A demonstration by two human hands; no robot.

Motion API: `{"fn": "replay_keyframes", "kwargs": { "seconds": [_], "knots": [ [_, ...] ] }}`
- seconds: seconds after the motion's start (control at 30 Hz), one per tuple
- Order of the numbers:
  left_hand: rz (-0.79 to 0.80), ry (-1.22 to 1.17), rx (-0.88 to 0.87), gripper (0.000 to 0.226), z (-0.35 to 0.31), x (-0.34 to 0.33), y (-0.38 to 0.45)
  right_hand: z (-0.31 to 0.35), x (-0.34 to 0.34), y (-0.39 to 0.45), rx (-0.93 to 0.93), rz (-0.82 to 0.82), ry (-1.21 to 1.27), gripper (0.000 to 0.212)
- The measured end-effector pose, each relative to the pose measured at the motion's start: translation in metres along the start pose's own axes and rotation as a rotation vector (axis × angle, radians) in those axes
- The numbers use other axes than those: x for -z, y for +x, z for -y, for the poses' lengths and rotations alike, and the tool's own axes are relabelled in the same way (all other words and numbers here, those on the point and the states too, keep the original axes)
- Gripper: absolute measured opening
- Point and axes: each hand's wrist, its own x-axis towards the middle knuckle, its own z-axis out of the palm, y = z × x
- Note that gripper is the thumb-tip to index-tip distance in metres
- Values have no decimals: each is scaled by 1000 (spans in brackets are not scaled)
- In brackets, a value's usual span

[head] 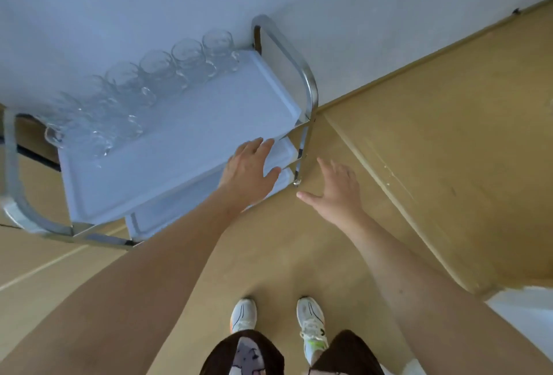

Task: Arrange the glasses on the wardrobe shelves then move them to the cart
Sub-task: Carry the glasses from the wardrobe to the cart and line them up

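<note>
A metal cart with white trays stands against the far wall. A row of clear glasses lines the far edge of its top tray. The left hand hovers over the tray's near right corner, fingers straight. The right hand, fingers spread, holds nothing, just right of the cart.

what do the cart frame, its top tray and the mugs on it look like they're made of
Cart frame: looks like polished metal tubing, probably steel; it is silvery and mirrors its surroundings.
Top tray: seems to be matte white plastic, smooth with a raised moulded rim; coated metal is possible.
Mugs: clear glass by the look; the wall shows through them and their rims and handles catch bright glints.
</note>
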Motion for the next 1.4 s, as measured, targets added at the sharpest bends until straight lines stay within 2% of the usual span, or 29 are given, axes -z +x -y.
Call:
{"fn": "replay_keyframes", "kwargs": {
  "seconds": [0.2, 0.33, 0.5, 0.67, 1.03, 1.4],
  "knots": [
    [-87, -14, -355, 61, -63, 79, 34, 33, 76, -33, -76, -264, 14, 91],
    [-68, 29, -504, 66, -101, 112, 61, 38, 115, -46, -151, -401, -11, 89],
    [-62, 40, -659, 70, -165, 132, 85, 19, 169, -58, -215, -496, -26, 89],
    [-42, 62, -787, 73, -244, 137, 112, -29, 231, -66, -271, -612, -106, 91],
    [-81, -16, -940, 80, -449, 106, 180, -175, 371, -58, -340, -810, -132, 88],
    [-7, -86, -1104, 76, -586, 22, 259, -290, 440, -24, -519, -862, -114, 84]
  ]
}}
